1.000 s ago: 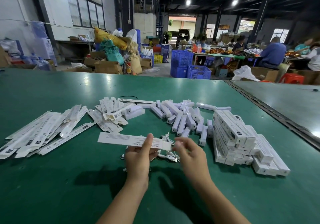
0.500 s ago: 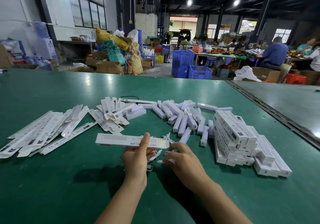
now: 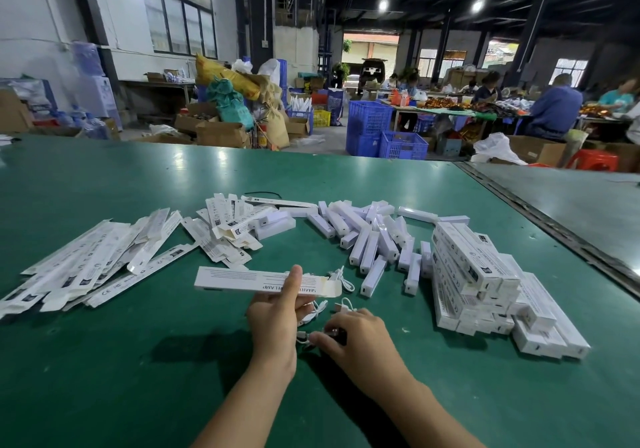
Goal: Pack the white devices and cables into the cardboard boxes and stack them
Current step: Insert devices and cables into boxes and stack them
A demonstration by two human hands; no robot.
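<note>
My left hand (image 3: 275, 323) holds a long white cardboard box (image 3: 239, 279) level above the green table, thumb on top, its right end flap open. My right hand (image 3: 356, 340) is low on the table just right of it, fingers curled and pinching a white cable (image 3: 311, 338) among loose white cables (image 3: 343, 283). A heap of white devices (image 3: 369, 239) lies beyond. Packed boxes are stacked in a pile (image 3: 485, 284) at the right. Flat unfolded boxes (image 3: 90, 264) lie at the left.
More flattened boxes and a few devices (image 3: 239, 229) sit at the centre back of the green table (image 3: 138, 361). A metal seam (image 3: 554, 232) divides it from a second table at the right. Blue crates (image 3: 384, 132) and seated people are beyond.
My right hand has dropped down and toward me from the box's open end to the cables on the table. The left hand keeps the box in about the same place.
</note>
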